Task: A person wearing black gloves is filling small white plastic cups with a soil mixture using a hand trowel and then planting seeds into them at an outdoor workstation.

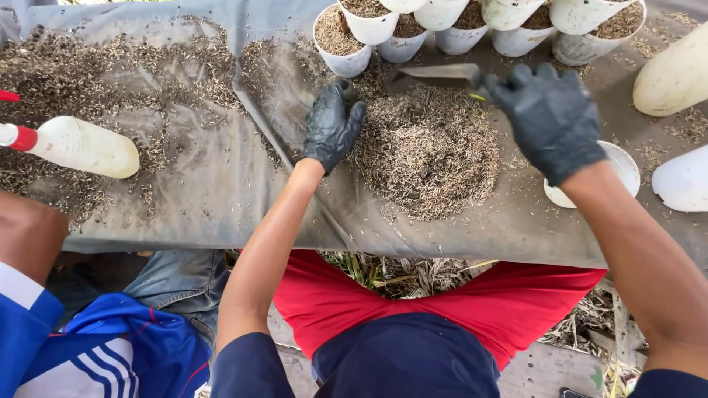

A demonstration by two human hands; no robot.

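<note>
Both my hands wear black gloves. My left hand [332,125] rests with fingers curled against the left edge of a heap of dry husk mix [428,151] on a grey sheet [221,184]. My right hand [549,118] grips the handle of a flat metal trowel [435,74], whose blade lies over the far side of the heap. An empty white cup [623,166] sits partly hidden under my right wrist.
Several white cups filled with husk [343,37] stand in rows at the back. A white bottle with a red cap [77,145] lies at left amid scattered husk. Another person's arm and blue sleeve [29,295] are at lower left. White containers [678,70] sit at right.
</note>
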